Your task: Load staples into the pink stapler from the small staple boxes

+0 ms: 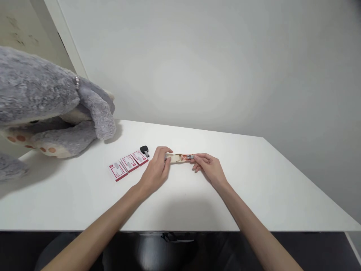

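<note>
Both my hands hold a small sliding box [179,157] just above the white table [254,180]. My left hand [156,169] pinches the pale inner tray at its left end. My right hand [208,168] pinches the red and white sleeve at its right end, where something small and grey shows. The tray is pulled partly out of the sleeve. Left of my left hand lie three shut red and white boxes [128,164] in a row, with a small black and silver stapler [144,150] behind them.
A large grey plush toy [50,109] lies on the table's left side. The table's near edge [180,230] runs just below my forearms. A plain white wall stands behind.
</note>
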`<state>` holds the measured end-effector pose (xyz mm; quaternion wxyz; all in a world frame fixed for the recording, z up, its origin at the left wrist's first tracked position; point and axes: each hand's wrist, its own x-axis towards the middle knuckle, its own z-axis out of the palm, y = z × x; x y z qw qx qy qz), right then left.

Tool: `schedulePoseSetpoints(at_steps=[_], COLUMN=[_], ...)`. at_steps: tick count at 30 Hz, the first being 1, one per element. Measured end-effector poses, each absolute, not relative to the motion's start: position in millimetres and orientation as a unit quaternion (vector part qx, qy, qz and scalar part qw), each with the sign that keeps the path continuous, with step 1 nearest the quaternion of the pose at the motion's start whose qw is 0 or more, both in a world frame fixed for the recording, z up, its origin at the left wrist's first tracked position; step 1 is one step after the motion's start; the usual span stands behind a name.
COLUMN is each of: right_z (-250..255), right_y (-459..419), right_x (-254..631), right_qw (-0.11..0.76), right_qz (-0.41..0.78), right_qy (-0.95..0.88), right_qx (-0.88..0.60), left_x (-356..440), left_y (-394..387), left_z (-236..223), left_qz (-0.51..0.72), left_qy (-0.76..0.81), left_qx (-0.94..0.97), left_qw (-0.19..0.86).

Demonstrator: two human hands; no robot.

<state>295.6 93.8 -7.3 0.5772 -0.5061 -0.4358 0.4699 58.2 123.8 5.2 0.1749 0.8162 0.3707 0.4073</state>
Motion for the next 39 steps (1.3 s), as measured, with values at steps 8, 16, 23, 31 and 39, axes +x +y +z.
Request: schedulePoseSetpoints(at_steps=[8, 16, 23, 31, 39], right_z=[-9.6, -11.5, -11.4, -4.2, -5.3], right_y=[93.7, 93.1, 93.4, 89.6, 88.1], right_x=[297.5, 298.5, 299.3, 295.2, 291.0], right_qw=[0.571, 0.571, 0.565, 0.548, 0.532], right_qz=[0.482, 0.493, 0.493, 0.49, 0.473], right_qy=[-0.432, -0.423, -0.425, -0.433, -0.462], right_qx=[-0.505, -0.501, -0.508, -0.52, -0.529], left_x=[59.5, 60.2, 60.5, 60.5, 60.6], left_y=[121.9, 121.7, 120.5, 120.2, 120.3], left_z=[5.9, 5.5, 7.1, 6.8, 6.4], left_qz=[0.405, 0.406, 0.404, 0.406, 0.402], left_qy=[0.358, 0.361, 0.356, 0.35, 0.352], left_qx=[0.826, 0.825, 0.828, 0.83, 0.83], left_qw=[0.161, 0.157, 0.157, 0.155, 0.159])
